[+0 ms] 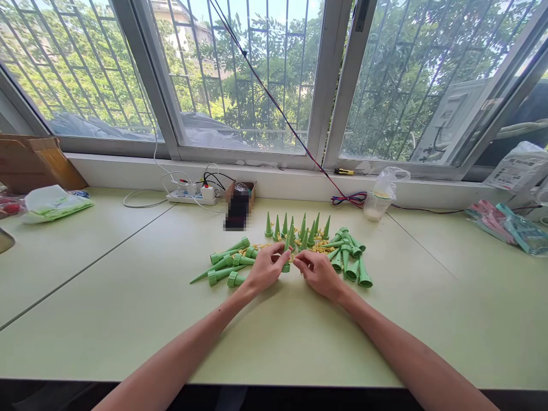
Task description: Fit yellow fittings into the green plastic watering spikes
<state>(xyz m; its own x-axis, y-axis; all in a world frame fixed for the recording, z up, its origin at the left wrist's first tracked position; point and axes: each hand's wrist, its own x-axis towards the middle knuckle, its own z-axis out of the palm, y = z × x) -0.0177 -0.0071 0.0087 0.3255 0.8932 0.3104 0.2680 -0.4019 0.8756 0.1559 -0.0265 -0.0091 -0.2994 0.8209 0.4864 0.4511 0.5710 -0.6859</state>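
My left hand (265,267) is closed around a green plastic cone (287,254), holding it upright on the pale green table (128,297). My right hand (317,272) is right beside it, fingertips pinched on a small yellow piece (294,258) at the cone. Behind my hands lies a scatter of small yellow pieces (319,249). Several green cones stand upright (295,227) behind that. More green cones lie on their sides in a left pile (229,264) and a right pile (351,257).
At the back edge sit a power strip with plugs (192,195), a small dark box (238,206), red and blue wires (349,200) and a bagged plastic cup (379,197). A cardboard box (32,162) and green packet (53,202) are far left; plastic bags (509,225) far right.
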